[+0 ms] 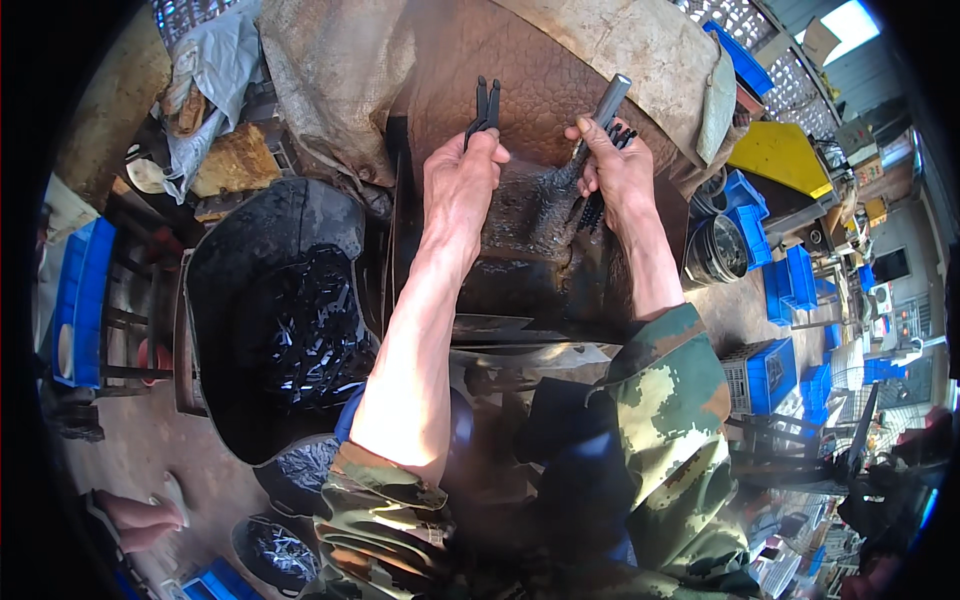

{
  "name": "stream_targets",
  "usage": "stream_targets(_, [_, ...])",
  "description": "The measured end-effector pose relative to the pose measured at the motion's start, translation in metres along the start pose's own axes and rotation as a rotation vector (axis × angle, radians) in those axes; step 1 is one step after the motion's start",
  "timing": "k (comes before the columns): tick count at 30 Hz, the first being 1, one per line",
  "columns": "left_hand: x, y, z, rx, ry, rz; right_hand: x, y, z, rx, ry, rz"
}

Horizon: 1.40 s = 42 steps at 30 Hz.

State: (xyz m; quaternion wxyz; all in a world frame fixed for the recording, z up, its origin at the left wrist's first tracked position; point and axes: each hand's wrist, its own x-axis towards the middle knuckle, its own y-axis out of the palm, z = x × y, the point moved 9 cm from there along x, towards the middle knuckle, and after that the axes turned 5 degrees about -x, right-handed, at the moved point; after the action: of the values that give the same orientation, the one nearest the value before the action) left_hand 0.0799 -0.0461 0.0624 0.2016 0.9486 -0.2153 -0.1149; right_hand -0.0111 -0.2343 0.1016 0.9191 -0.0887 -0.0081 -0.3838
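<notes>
My left hand is closed around a dark two-pronged metal piece, its prongs pointing away from me. To its right, my right hand grips a grey metal rod, tilted up to the right, with the thumb along it. Several small dark pieces stick out around the same fingers; their kind is unclear. Beneath both hands lies a wet brown surface with a rough, lumpy texture. Camouflage sleeves cover my upper forearms.
At my left stands a black bucket holding many slim dark metal pieces. Smaller tubs of metal pieces sit below it. Stained cloth drapes the far side. Blue crates stand at right. Another person's legs show lower left.
</notes>
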Motion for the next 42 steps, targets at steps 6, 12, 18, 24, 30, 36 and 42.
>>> stream_targets(6, [-0.004, -0.003, -0.005, -0.002, 0.01, 0.022, 0.0, 0.001, -0.002, 0.009, 0.003, -0.02])
stream_targets(12, [-0.007, -0.01, -0.014, 0.083, 0.068, 0.004, -0.001, 0.0, -0.002, 0.031, 0.002, -0.039])
stream_targets(18, [-0.012, -0.012, -0.032, 0.195, 0.165, 0.003, -0.001, 0.0, -0.002, 0.009, 0.002, -0.043])
stream_targets(24, [-0.021, -0.007, -0.043, 0.228, 0.164, -0.004, -0.001, -0.002, -0.001, -0.045, 0.013, -0.095])
stream_targets(30, [-0.026, -0.005, -0.046, 0.266, 0.184, 0.042, -0.043, -0.01, 0.007, -0.009, 0.079, -0.015])
stream_targets(36, [-0.023, -0.002, -0.03, 0.402, 0.214, 0.16, -0.144, -0.027, 0.006, -0.124, 0.125, 0.316])
stream_targets(42, [-0.027, 0.011, -0.001, 0.725, 0.221, 0.308, -0.216, -0.026, 0.01, -0.583, -0.386, 0.435])
